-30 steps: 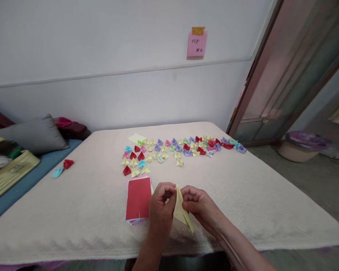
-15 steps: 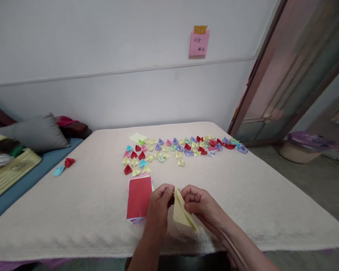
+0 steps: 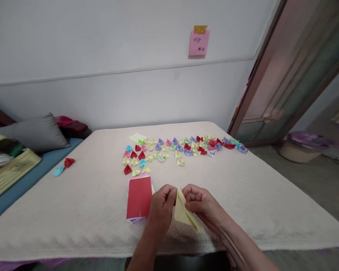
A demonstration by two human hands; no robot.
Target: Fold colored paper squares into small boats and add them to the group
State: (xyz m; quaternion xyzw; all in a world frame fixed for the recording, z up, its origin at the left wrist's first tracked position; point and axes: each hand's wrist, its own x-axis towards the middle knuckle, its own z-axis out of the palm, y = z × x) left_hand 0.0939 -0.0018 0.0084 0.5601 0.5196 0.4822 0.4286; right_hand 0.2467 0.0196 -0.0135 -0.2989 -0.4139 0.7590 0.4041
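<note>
A: Where do we have the yellow paper?

B: We see it raised between both hands at the near side of the cream-covered surface, just to the right of the paper stack with its red top sheet. It is folded into a pointed shape, narrow end up, a loose flap angling down toward us.

A: And how do the fingers stand?

B: On the left hand we see thumb and forefinger drawn together at the paper's upper tip. On the right hand we see the thumb pressed along the right edge, the other fingers curled behind, so that hand is closed on it too. The exact contact behind the paper we cannot tell.

A: Which step do we take this for?

B: A middle fold, we judge: the sheet is creased but lacks the compact form of the origami boats clustered farther back.

A: So what does the next move call for?

B: We would want the left pinch steady at the tip while the right thumb lines up the flap and presses its crease flat, without letting the layers slip
</note>
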